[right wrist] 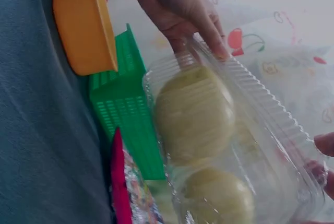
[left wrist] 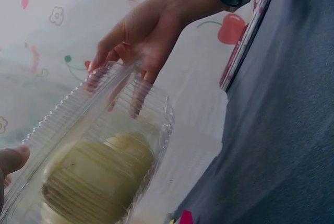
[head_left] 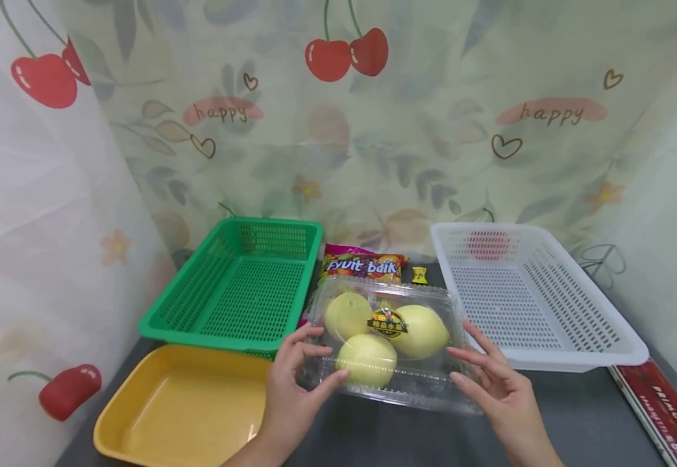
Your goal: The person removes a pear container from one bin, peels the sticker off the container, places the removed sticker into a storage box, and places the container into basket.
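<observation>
A clear plastic clamshell box (head_left: 420, 389) holds three round, pale yellow-green fruits (head_left: 367, 360) and carries a dark label (head_left: 387, 322) on its lid. My left hand (head_left: 294, 389) grips the box's left end, thumb at the near edge and fingers along the side. At the opposite end my right hand (head_left: 504, 389) holds it between thumb and fingers. Both wrist views show the box (right wrist: 242, 161) raised above the dark table, tilted. The lid is down over the fruits (left wrist: 94, 177).
A green basket (head_left: 227, 340) stands back left, with a yellow basin (head_left: 122, 415) before it. To the right is a white basket (head_left: 572, 360), with a red Primo Gusto pack (head_left: 659, 402) beside it. Behind the box lie a candy bag (head_left: 367, 263) and a yellow wrapped candy (head_left: 419, 275).
</observation>
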`<action>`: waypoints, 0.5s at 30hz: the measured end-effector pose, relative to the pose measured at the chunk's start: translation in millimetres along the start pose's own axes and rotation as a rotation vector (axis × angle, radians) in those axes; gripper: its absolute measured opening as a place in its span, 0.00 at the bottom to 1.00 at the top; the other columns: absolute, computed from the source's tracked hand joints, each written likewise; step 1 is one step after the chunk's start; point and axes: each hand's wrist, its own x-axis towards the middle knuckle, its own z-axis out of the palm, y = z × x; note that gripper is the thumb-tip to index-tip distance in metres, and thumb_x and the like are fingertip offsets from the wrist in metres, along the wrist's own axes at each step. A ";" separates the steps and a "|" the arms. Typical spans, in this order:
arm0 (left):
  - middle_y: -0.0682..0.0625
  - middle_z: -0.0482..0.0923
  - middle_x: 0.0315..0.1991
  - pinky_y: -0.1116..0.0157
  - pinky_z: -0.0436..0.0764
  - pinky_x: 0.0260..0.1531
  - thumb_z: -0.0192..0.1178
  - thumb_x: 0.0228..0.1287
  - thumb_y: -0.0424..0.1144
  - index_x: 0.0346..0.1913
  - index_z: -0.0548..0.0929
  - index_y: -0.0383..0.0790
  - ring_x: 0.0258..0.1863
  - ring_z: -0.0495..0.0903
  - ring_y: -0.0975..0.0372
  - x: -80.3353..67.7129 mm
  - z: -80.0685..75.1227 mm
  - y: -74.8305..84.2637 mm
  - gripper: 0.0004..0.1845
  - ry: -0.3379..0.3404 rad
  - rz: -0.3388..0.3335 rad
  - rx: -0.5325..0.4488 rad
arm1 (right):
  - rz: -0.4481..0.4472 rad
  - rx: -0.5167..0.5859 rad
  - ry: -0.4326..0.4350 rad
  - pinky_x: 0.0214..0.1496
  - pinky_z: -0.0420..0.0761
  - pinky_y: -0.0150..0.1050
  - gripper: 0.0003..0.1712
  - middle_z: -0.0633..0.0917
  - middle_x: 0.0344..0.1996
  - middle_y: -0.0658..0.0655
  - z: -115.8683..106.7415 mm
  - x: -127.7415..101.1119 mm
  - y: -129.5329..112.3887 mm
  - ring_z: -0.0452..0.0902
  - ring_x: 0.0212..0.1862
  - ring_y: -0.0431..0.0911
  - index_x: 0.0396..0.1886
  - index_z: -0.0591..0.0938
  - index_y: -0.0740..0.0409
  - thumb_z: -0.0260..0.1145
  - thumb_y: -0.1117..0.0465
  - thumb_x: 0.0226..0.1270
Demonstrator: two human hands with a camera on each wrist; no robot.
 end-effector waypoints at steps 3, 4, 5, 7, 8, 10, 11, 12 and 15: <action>0.52 0.75 0.50 0.72 0.67 0.59 0.75 0.40 0.33 0.34 0.80 0.44 0.57 0.70 0.57 -8.0 2.1 -1.4 0.16 0.012 0.042 0.041 | -0.026 0.010 0.022 0.59 0.62 0.16 0.16 0.60 0.70 0.56 4.3 -4.6 7.6 0.54 0.69 0.34 0.48 0.77 0.76 0.59 0.76 0.60; 0.53 0.75 0.49 0.72 0.67 0.59 0.75 0.40 0.33 0.34 0.80 0.44 0.57 0.70 0.57 -11.0 2.5 -1.5 0.16 0.010 0.042 0.049 | -0.023 0.008 0.033 0.60 0.62 0.16 0.15 0.60 0.70 0.56 5.3 -6.3 10.3 0.56 0.68 0.33 0.47 0.77 0.76 0.59 0.76 0.60; 0.53 0.75 0.49 0.71 0.68 0.59 0.75 0.40 0.33 0.33 0.81 0.44 0.57 0.70 0.57 -14.0 3.0 -1.6 0.16 0.008 0.036 0.056 | -0.019 0.000 0.045 0.59 0.63 0.16 0.14 0.61 0.70 0.54 5.8 -8.0 13.3 0.57 0.67 0.31 0.46 0.78 0.76 0.60 0.76 0.60; 0.55 0.76 0.47 0.68 0.71 0.57 0.74 0.41 0.33 0.32 0.81 0.44 0.58 0.71 0.57 -20.0 3.7 -1.2 0.14 0.002 0.007 0.063 | -0.005 -0.012 0.074 0.57 0.64 0.16 0.12 0.62 0.69 0.53 6.4 -11.6 18.7 0.60 0.64 0.29 0.43 0.79 0.76 0.60 0.75 0.60; 0.56 0.76 0.46 0.66 0.72 0.56 0.73 0.42 0.33 0.32 0.82 0.45 0.58 0.71 0.57 -22.6 4.1 -0.9 0.12 0.000 -0.016 0.065 | 0.006 -0.014 0.091 0.56 0.65 0.15 0.11 0.64 0.68 0.52 6.7 -13.3 21.2 0.62 0.62 0.28 0.42 0.79 0.76 0.60 0.75 0.60; 0.58 0.76 0.44 0.62 0.74 0.55 0.72 0.45 0.32 0.29 0.83 0.47 0.57 0.72 0.58 -26.8 4.9 -0.9 0.09 0.008 -0.063 0.060 | 0.010 -0.017 0.124 0.55 0.67 0.16 0.09 0.65 0.67 0.51 7.8 -16.5 26.0 0.64 0.61 0.29 0.40 0.80 0.76 0.60 0.75 0.60; 0.59 0.76 0.42 0.61 0.74 0.54 0.71 0.46 0.32 0.28 0.83 0.48 0.56 0.72 0.60 -28.5 5.4 -1.0 0.09 0.017 -0.091 0.057 | 0.005 -0.012 0.138 0.55 0.67 0.16 0.08 0.66 0.67 0.51 8.8 -17.9 28.8 0.64 0.61 0.30 0.38 0.80 0.76 0.60 0.75 0.60; 0.60 0.76 0.41 0.61 0.74 0.54 0.70 0.47 0.32 0.26 0.83 0.49 0.55 0.72 0.61 -30.1 5.8 -1.3 0.08 0.027 -0.119 0.053 | -0.008 -0.001 0.150 0.55 0.67 0.16 0.07 0.67 0.66 0.50 9.8 -19.4 31.7 0.65 0.61 0.31 0.37 0.81 0.76 0.60 0.76 0.60; 0.60 0.76 0.38 0.62 0.72 0.55 0.70 0.48 0.31 0.22 0.81 0.51 0.52 0.73 0.64 -34.6 7.5 -2.9 0.10 0.055 -0.173 0.057 | -0.087 0.048 0.177 0.56 0.68 0.18 0.08 0.71 0.64 0.51 13.7 -23.0 41.5 0.67 0.61 0.34 0.35 0.81 0.76 0.58 0.80 0.58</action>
